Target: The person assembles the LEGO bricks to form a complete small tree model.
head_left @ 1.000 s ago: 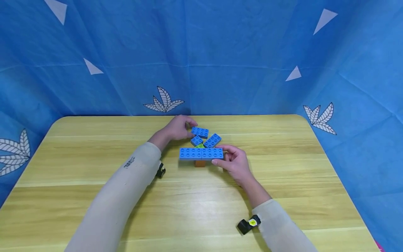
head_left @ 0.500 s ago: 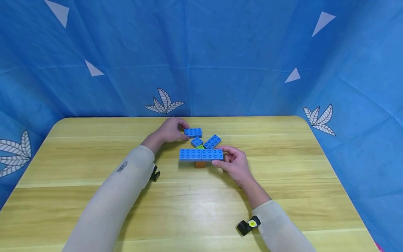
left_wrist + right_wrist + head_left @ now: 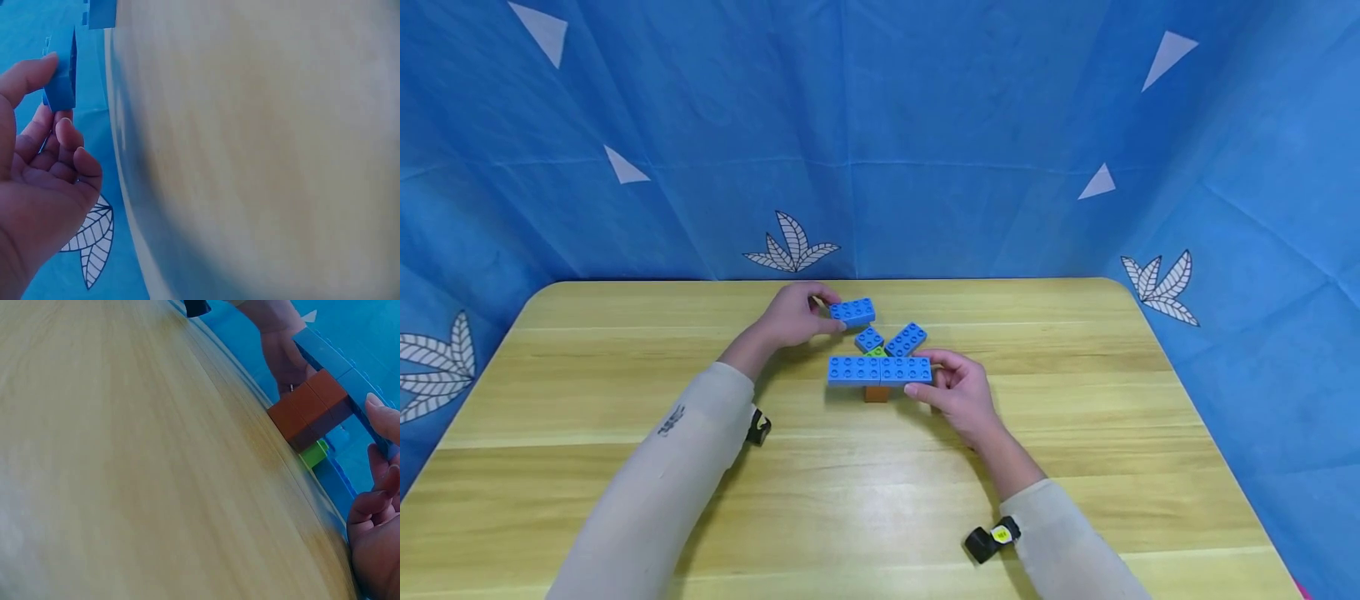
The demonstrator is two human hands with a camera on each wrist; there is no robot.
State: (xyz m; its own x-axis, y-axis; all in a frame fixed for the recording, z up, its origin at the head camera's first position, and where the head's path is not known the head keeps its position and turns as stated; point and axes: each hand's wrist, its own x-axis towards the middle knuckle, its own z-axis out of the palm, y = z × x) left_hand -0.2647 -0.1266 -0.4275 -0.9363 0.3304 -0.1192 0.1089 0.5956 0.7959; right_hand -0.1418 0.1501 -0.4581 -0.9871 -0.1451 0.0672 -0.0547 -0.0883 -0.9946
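Observation:
My left hand (image 3: 792, 315) pinches one end of a blue toy brick (image 3: 853, 312) between thumb and fingers. In the left wrist view that blue brick (image 3: 61, 75) is held up off the table. My right hand (image 3: 961, 392) grips the right end of a row of two blue bricks (image 3: 880, 371), which lie end to end. Under the middle of this row stand brown bricks (image 3: 309, 409), stacked on the table, seen in the right wrist view. Right behind the row are a small blue brick (image 3: 869, 338), a longer blue brick (image 3: 906, 339) lying slanted, and a partly hidden lime-green brick (image 3: 877, 352).
The wooden table (image 3: 880, 492) has its far edge close behind my left hand. Beyond it hangs a blue cloth (image 3: 880, 142) printed with white leaves and triangles. A black wrist camera (image 3: 992, 539) is strapped at my right sleeve.
My left hand has moved left and toward me, pulling its blue brick away from the other loose bricks and lifting it. My right hand and the row have stayed put.

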